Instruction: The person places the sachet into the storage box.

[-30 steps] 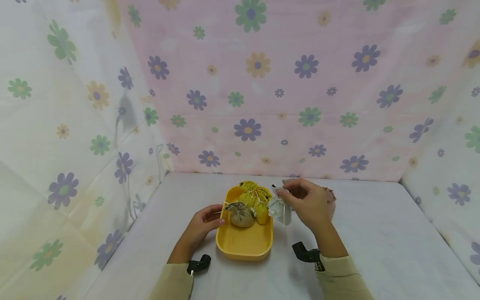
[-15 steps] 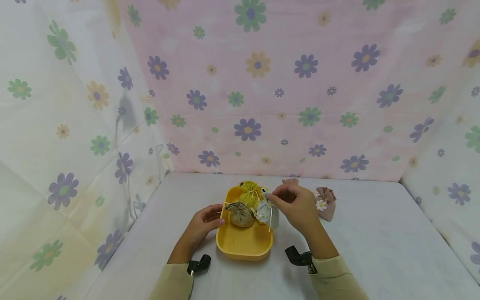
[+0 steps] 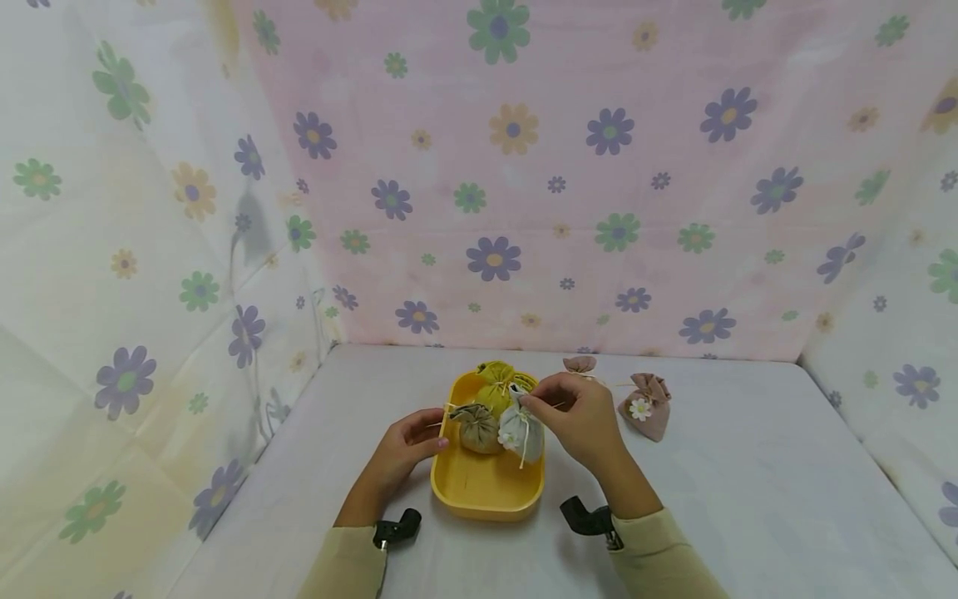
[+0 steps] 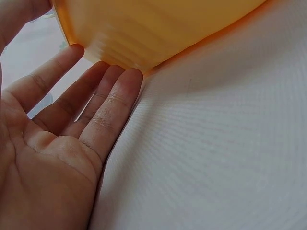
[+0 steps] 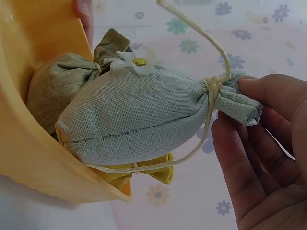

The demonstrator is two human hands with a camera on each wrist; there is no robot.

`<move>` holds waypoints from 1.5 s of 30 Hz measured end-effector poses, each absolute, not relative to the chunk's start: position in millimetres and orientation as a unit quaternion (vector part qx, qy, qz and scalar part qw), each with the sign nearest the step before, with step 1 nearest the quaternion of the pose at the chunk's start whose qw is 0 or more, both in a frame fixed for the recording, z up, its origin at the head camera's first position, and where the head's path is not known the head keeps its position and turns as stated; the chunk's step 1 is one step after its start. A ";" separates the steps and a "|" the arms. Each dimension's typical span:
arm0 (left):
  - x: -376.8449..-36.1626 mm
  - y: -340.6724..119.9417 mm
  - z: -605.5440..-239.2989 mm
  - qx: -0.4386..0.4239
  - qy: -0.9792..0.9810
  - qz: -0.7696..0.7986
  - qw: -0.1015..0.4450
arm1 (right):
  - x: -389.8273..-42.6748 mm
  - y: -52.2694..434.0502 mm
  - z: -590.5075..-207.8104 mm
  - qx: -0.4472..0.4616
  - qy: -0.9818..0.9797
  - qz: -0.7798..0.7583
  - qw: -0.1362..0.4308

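A yellow tray point(image 3: 485, 489) point(image 5: 29, 158) point(image 4: 158, 28) sits on the white table. It holds an olive pouch point(image 3: 477, 428) point(image 5: 53, 86) and a yellow pouch point(image 3: 496, 384). My right hand point(image 3: 531, 401) point(image 5: 240, 100) pinches the tied neck of a pale grey pouch point(image 3: 521, 433) point(image 5: 139, 115) with a white daisy. That pouch lies low over the tray's right side, against the other pouches. My left hand point(image 3: 407, 441) point(image 4: 96, 91) rests straight fingers on the tray's left outer wall, with its thumb at the rim.
Right of the tray, a pink pouch point(image 3: 645, 408) with a daisy lies on the table. A smaller pink one point(image 3: 580, 363) sits behind it near the flowered backdrop. Flowered cloth walls enclose the table on three sides.
My right hand has carried the grey pouch leftwards from beside the tray to over and into it, uncovering the pink pouches. The left hand has stayed at the tray.
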State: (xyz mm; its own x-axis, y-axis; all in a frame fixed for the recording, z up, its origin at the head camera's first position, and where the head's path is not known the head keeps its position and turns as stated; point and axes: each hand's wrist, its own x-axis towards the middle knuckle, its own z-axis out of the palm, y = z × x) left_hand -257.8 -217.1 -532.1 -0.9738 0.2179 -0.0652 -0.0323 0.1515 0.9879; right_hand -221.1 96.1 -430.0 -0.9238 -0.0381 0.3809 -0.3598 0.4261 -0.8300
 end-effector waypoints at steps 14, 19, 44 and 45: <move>-255.8 -216.4 -530.1 0.067 0.751 0.650 0.098 | -223.5 92.5 -434.9 0.114 -0.843 0.510 0.130; -256.2 -217.0 -529.6 0.064 0.755 0.645 0.097 | -225.0 92.4 -436.2 0.113 -0.848 0.504 0.121; -258.5 -217.6 -533.5 0.058 0.755 0.646 0.095 | -228.3 92.6 -444.9 0.114 -0.868 0.478 0.071; -258.3 -217.4 -533.2 0.059 0.755 0.646 0.096 | -228.0 92.8 -444.7 0.114 -0.868 0.478 0.070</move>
State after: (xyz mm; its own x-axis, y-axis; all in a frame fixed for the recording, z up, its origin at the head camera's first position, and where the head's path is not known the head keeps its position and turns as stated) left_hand -258.3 -217.4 -533.2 -0.9748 0.2126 -0.0681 -0.0345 0.1577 0.9869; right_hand -228.0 92.8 -444.7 -0.9642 -0.1308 0.2305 -0.2647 0.5167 -0.8142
